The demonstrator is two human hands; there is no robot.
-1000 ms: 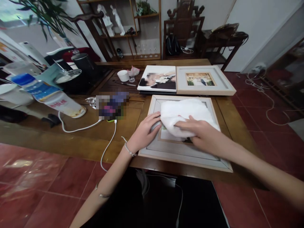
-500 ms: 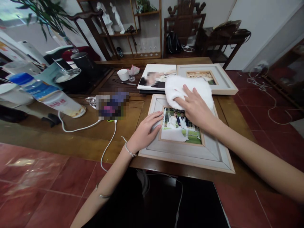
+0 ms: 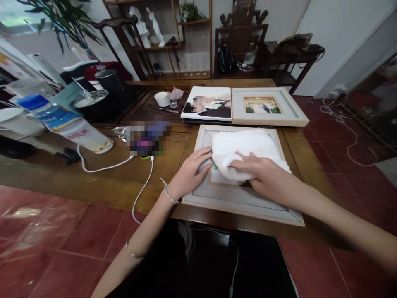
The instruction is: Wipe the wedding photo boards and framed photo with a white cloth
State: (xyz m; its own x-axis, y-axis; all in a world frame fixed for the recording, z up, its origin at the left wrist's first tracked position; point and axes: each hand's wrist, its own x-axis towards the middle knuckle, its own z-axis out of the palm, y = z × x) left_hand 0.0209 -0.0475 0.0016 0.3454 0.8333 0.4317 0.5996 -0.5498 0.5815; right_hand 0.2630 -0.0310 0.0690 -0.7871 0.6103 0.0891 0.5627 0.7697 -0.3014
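Note:
A pale wooden picture frame (image 3: 235,199) lies flat on the brown table (image 3: 102,182) in front of me. My right hand (image 3: 266,178) presses flat, fingers stretched, on a white cloth (image 3: 245,149) that covers most of the frame's glass and photo. My left hand (image 3: 190,176) rests with curled fingers on the frame's left border, holding it down. A thin bracelet sits on that wrist.
Behind the frame lie a second pale framed photo (image 3: 268,106) and a frameless photo print (image 3: 208,103). A white cup (image 3: 161,98), a phone with a white cable (image 3: 141,188), a lying printed bag (image 3: 66,124) and kettles stand to the left. Shelves and dark chairs are at the back.
My right hand has drawn the white cloth back from the frame's far edge toward me, so it covers the photo again. My left hand has stayed on the frame's left border.

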